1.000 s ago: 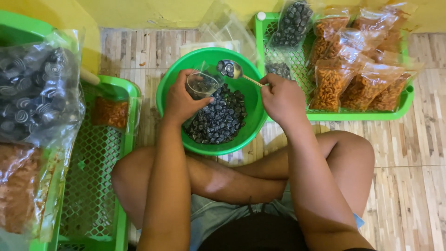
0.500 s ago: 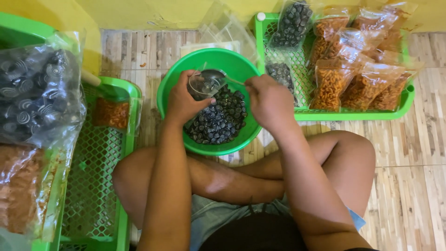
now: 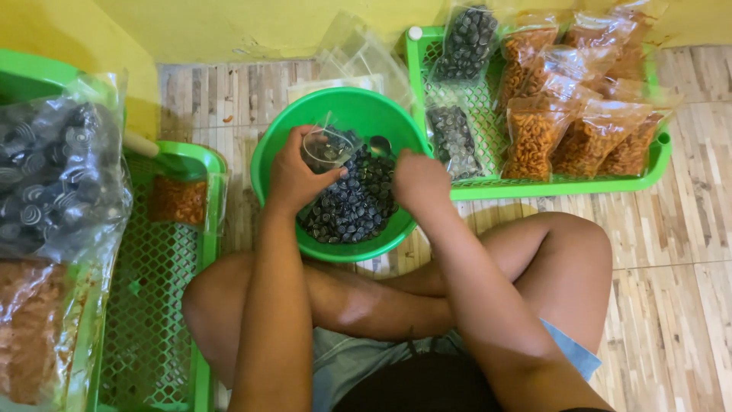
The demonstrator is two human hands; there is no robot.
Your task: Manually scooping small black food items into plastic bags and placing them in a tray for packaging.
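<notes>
Seated cross-legged, a person's left hand (image 3: 293, 177) grips an open small clear plastic bag (image 3: 324, 147) over a round green plastic bowl (image 3: 290, 137) of dark swirled snacks (image 3: 354, 210), while the right hand (image 3: 419, 181) closes around a metal spoon (image 3: 379, 145).

Seated cross-legged, both forearms reaching forward over the knees to the green bowl (image 3: 284, 145). Left hand (image 3: 293, 177) over the bowl's left rim, fingers curled and pinching (thumb toward the bowl's centre), wrist straight. Right hand (image 3: 418, 181) over the bowl's right side, knuckles up, closed in a loose fist, wrist bent slightly down into the bowl.
</notes>
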